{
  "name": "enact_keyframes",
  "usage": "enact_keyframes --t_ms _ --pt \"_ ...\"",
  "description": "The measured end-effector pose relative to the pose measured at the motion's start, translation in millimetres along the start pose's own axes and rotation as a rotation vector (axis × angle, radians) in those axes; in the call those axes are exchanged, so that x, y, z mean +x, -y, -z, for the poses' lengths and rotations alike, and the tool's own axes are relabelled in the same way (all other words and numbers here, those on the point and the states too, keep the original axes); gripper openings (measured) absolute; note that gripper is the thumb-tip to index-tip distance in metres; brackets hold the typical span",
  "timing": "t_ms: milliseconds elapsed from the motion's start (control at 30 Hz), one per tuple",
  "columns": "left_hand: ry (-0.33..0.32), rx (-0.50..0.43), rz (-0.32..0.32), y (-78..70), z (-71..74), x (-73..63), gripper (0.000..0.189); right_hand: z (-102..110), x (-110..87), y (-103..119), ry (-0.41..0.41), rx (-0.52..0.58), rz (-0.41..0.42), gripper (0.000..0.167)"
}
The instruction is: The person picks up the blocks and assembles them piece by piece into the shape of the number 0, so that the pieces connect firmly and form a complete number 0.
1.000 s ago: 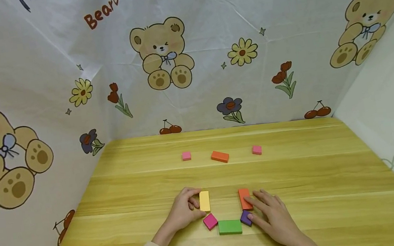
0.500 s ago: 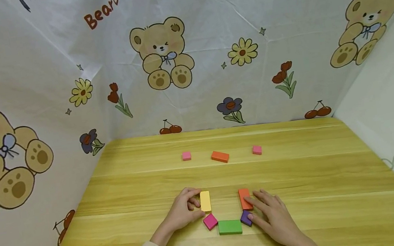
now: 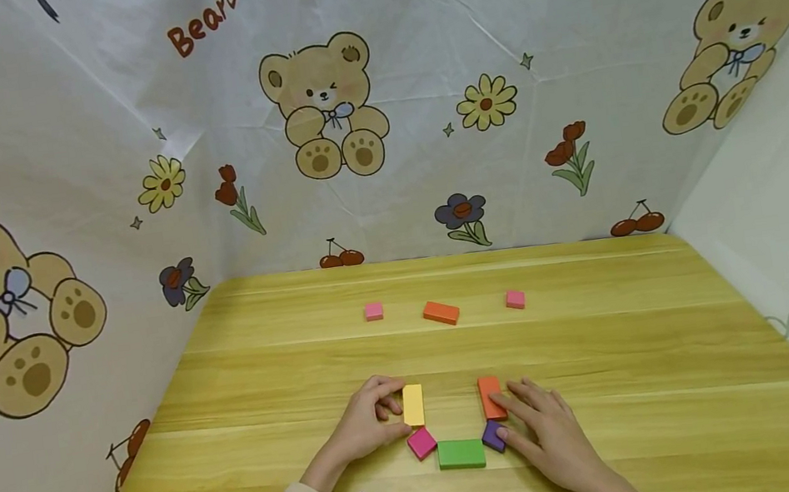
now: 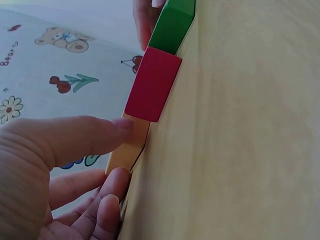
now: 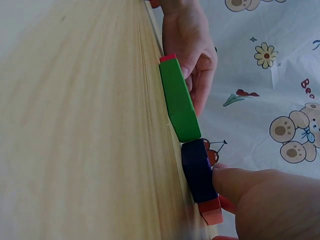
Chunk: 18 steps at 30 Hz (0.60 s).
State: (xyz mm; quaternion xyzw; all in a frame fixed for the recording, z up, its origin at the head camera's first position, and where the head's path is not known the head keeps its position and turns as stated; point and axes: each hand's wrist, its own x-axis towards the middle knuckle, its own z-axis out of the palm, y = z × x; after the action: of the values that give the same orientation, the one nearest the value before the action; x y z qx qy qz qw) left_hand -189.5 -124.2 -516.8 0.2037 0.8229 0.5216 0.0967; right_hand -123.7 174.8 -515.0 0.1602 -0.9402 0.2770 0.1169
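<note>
- At six o'clock, with the middle of the curved row as my dial's centre, the green block (image 3: 461,454) lay crosswise on the wooden table (image 3: 626,331); I took it for the base of the curve.
- At eight o'clock the magenta block (image 3: 422,444) sat turned cornerwise, and at four o'clock the purple block (image 3: 493,435) was turned the opposite way. I judged that these slants bent the row up both sides.
- Between nine and ten o'clock the yellow block (image 3: 413,406) lay lengthwise, just above the magenta one. On my feed the left hand (image 3: 364,420) pinched it from outside, thumb at the near end, forefinger at the far end, the gap between them no wider than the block's length. That hold probably left its inner side free and let its angle be trued.
- Between two and three o'clock lay the near orange block (image 3: 489,388). The right hand (image 3: 552,436) was loosely spread, forefinger on that block, thumb against the purple one; I saw no firm grip, and guessed it was steadying both.
- At eleven, twelve and one o'clock, the left pink block (image 3: 373,311), far orange block (image 3: 442,312) and right pink block (image 3: 516,299) lay well apart, untouched, perhaps so nothing crowded the hands.
</note>
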Motion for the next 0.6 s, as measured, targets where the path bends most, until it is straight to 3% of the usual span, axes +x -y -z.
enact_keyframes --t_ms 600 --pt "0.005 0.037 -0.029 1.1 0.7 -0.4 0.067 -1.0 -0.3 -1.2 0.0 -0.001 0.001 0.046"
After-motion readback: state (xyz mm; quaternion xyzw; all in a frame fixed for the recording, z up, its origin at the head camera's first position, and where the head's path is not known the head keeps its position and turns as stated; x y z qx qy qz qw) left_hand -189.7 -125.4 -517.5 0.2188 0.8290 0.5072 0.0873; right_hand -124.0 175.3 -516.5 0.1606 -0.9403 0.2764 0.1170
